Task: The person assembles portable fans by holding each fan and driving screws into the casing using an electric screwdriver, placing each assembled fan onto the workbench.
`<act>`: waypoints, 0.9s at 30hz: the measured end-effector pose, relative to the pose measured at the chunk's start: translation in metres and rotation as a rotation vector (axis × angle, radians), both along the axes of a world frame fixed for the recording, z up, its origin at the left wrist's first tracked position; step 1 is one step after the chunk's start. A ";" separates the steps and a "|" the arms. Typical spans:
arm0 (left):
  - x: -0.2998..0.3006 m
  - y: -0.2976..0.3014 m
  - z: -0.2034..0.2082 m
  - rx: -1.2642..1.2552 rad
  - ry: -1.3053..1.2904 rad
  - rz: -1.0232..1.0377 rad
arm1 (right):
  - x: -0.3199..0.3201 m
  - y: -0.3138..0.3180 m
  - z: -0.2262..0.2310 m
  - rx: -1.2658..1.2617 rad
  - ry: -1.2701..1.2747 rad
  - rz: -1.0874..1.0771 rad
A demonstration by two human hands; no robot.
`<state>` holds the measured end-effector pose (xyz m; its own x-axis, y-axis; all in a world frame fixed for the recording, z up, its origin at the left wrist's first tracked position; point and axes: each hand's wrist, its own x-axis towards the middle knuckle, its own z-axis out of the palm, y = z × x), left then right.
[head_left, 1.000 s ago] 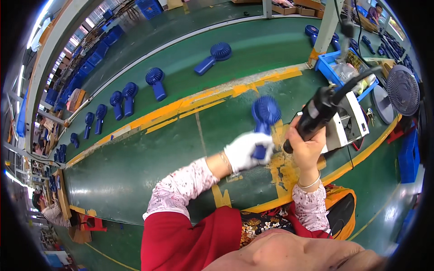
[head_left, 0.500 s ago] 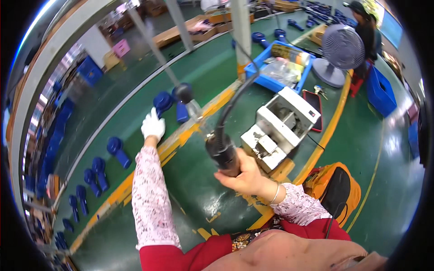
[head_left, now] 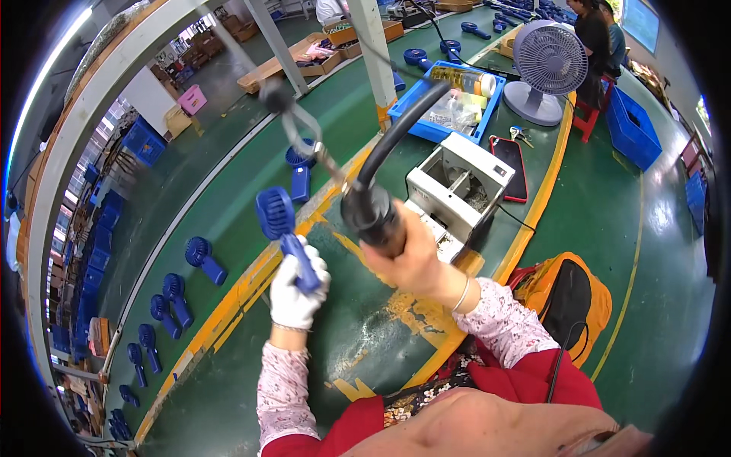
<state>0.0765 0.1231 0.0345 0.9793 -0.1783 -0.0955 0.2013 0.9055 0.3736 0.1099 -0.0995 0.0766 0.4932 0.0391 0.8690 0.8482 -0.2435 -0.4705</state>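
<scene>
My left hand point(head_left: 297, 297), in a white glove, is closed round the handle of a blue handheld fan point(head_left: 275, 213). Its round grille points up and away from me, above the green table point(head_left: 350, 297). My bare right hand point(head_left: 417, 257) grips a black power screwdriver point(head_left: 371, 217), hung from a metal hanger with a thick black cable. The fan and the screwdriver are side by side and apart. Just beyond my right hand stands a white screw feeder point(head_left: 464, 177) with small metal pieces in its tray. Another blue fan point(head_left: 301, 171) lies on the table farther off.
More blue fans point(head_left: 204, 259) lie in a row along the left side. At the back right are a blue tray point(head_left: 487, 126) of bags, a grey desk fan point(head_left: 550, 61), keys and a red-edged phone point(head_left: 510, 167). An orange bag point(head_left: 586, 305) sits right; a person point(head_left: 592, 46) is beyond.
My left hand has lifted the blue fan from the row and brought it nearer, beside the screwdriver. The right hand still holds the screwdriver in about the same place.
</scene>
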 end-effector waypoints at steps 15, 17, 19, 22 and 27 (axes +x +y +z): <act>-0.065 -0.111 -0.031 0.227 0.326 -0.078 | 0.002 0.006 -0.012 0.337 0.506 0.239; -0.061 -0.118 -0.025 0.285 0.371 -0.043 | -0.004 0.006 -0.013 0.417 0.514 0.403; -0.060 -0.119 -0.027 0.295 0.393 -0.027 | -0.006 0.008 -0.018 0.400 0.457 0.455; -0.062 -0.118 -0.030 0.311 0.375 -0.016 | -0.009 0.015 -0.020 0.399 0.462 0.492; -0.068 -0.121 -0.029 0.340 0.336 0.024 | -0.014 0.018 -0.028 0.297 0.419 0.447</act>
<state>0.0086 0.0022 0.0053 0.8875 -0.0599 -0.4569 0.3427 0.7487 0.5675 0.0957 -0.0818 0.0491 0.7824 0.1063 0.6136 0.5691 0.2780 -0.7738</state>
